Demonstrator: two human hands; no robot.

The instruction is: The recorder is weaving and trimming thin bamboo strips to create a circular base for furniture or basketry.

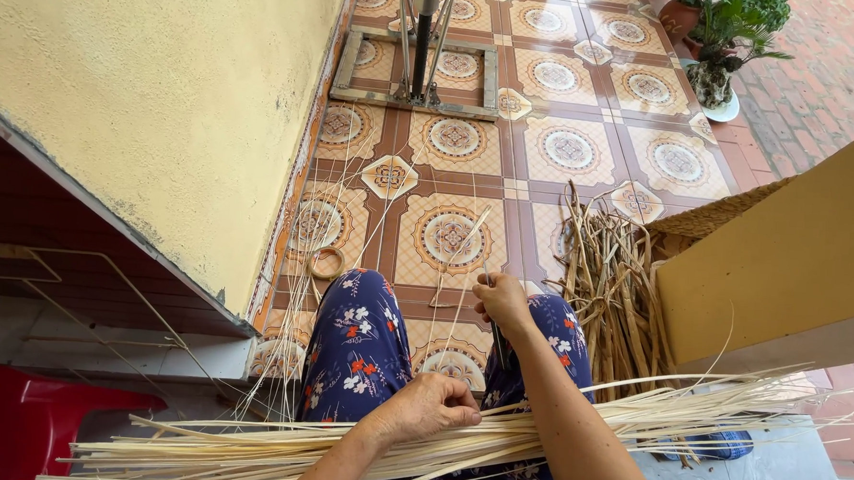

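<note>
Hands (465,352) on pale reed strips (274,449)

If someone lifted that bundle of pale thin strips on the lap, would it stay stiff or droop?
The bundle of pale thin cane strips would probably droop: its splayed ends already sag past the lap. It looks light, and loose strips would likely slide out unless gripped, as the left hand does.

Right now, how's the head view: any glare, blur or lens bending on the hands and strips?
Head view: even daylight, no glare; left hand and right hand sharp; thin pale strips crisp, soft shadows on the tiled floor; wide-angle bending at the yellow wall.
</note>
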